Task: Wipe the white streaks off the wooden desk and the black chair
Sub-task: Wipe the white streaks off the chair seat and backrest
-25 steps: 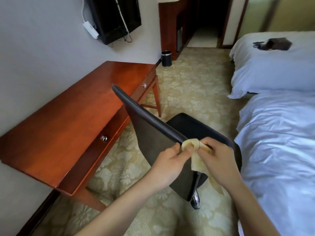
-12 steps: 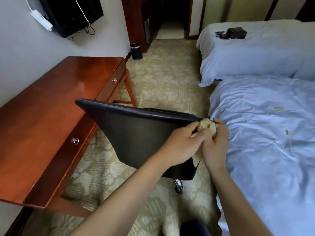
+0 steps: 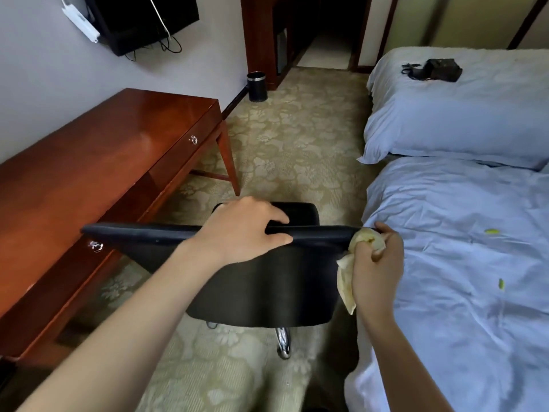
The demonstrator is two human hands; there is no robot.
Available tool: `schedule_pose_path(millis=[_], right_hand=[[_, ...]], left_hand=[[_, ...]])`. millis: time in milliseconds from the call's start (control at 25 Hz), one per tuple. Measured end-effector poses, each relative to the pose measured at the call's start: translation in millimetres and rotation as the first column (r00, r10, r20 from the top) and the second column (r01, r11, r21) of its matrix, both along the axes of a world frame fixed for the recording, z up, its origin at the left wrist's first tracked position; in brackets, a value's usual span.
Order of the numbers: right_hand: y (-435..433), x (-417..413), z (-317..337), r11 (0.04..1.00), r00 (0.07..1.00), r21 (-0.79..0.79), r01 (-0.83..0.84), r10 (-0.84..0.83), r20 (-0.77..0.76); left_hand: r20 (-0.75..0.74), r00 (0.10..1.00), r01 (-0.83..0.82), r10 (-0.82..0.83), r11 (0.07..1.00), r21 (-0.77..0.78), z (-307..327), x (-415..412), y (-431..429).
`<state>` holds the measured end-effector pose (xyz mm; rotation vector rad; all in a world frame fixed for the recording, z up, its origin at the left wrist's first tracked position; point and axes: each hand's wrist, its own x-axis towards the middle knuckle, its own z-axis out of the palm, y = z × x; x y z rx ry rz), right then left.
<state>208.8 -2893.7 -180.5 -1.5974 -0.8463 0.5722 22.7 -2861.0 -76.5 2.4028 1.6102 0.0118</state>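
Your left hand (image 3: pixel 243 230) grips the top edge of the black chair (image 3: pixel 267 286), fingers curled over the far side and thumb on the near side. Your right hand (image 3: pixel 375 263) is closed around a bunched yellowish cloth (image 3: pixel 366 241), pressing it against the right end of that same top edge, with a loose tail of cloth hanging below your palm. The chair stands on the carpet between the wooden table (image 3: pixel 89 173) on your left and the bed (image 3: pixel 460 263) on your right, its backrest facing you.
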Motion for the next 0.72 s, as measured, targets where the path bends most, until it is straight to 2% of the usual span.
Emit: schedule_pose_path(millis=[120,200,320,480,520,600,720], right_hand=[[29.8,33.9,1.0,1.000,0.999,-0.011,0.028,-0.028,0.023],[50.1,53.3,0.6,0.998,0.997,-0.013,0.064,-0.063,0.043],[75.4,80.5,7.0,0.993,0.991,-0.001,0.116,-0.115,0.072],[104.6,96.4,12.1,0.979,0.986,0.164,0.121,-0.138,0.096],[108.4,96.4,12.3,0.970,0.981,0.227,0.083,-0.119,0.153],[112.8,96.8,12.7,0.955,0.929,0.291,-0.061,-0.052,0.365],[123.1,104.8,17.9,0.903,0.739,0.314,-0.293,0.006,0.673]], left_hand=[[0.007,1.000,0.001,-0.001,1.000,-0.012,2.3,32.6,13.8],[-0.047,0.998,0.047,-0.046,0.999,0.011,1.2,57.6,23.8],[-0.125,0.982,0.136,-0.143,0.989,-0.060,2.7,91.3,48.9],[-0.189,0.933,0.278,-0.307,0.946,-0.165,6.7,120.6,90.9],[-0.205,0.920,0.300,-0.334,0.937,-0.180,6.4,124.0,97.6],[-0.220,0.899,0.332,-0.378,0.918,-0.218,5.8,125.7,104.0],[-0.193,0.902,0.328,-0.387,0.903,-0.279,3.5,120.7,101.9]])
